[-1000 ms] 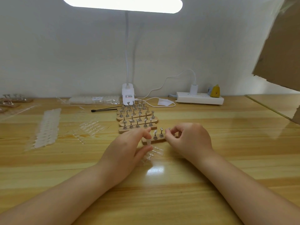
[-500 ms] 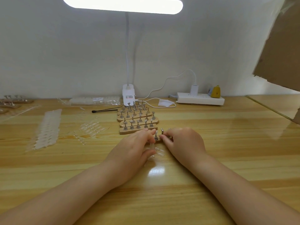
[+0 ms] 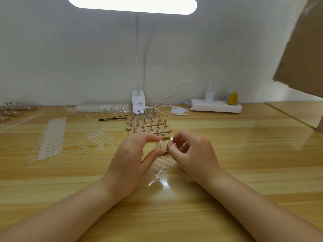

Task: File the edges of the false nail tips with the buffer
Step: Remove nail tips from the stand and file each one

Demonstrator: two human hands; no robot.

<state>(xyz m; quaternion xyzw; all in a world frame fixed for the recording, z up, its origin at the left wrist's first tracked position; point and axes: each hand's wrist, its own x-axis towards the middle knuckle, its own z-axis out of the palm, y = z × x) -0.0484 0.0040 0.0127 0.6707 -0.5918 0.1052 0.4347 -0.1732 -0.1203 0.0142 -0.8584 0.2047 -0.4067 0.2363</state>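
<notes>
Head view, the only one: left hand [image 3: 130, 161] pinches a clear false nail tip [image 3: 159, 144] between thumb and forefinger, holding it upright just above the near wooden holder strip [image 3: 161, 151], which lies on the worktop [image 3: 244, 154] and is mostly hidden by the fingers. Right hand [image 3: 194, 152] pinches a small silver piece [image 3: 172, 138] at its fingertips, apparently one of the metal stands; a metal stand [image 3: 167, 147] rises from the strip between the two hands. Each grip is thus a fine pinch, the remaining fingers loosely curled, which suits parts this small and keeps the tip's edge exposed. Both hands meet close to the body under the lamp [image 3: 132, 5], probably for light and steadiness, with the forearms resting on the worktop. Behind them stand further wooden strips of stands [image 3: 148, 124], ranked in rows so that tips can be mounted in order. Directly before the wrists lies an empty-looking clear sprue [image 3: 162, 170]; more sprues with tips [image 3: 97, 137] and a long white sheet of tips [image 3: 51, 138] lie to the left, within reach as stock. A thin black-ended tool [image 3: 113, 118] lies near the lamp base [image 3: 138, 103]. No buffer can be identified in either hand, so the step in hand appears to be mounting or readying a tip, with filing yet to begin.
</notes>
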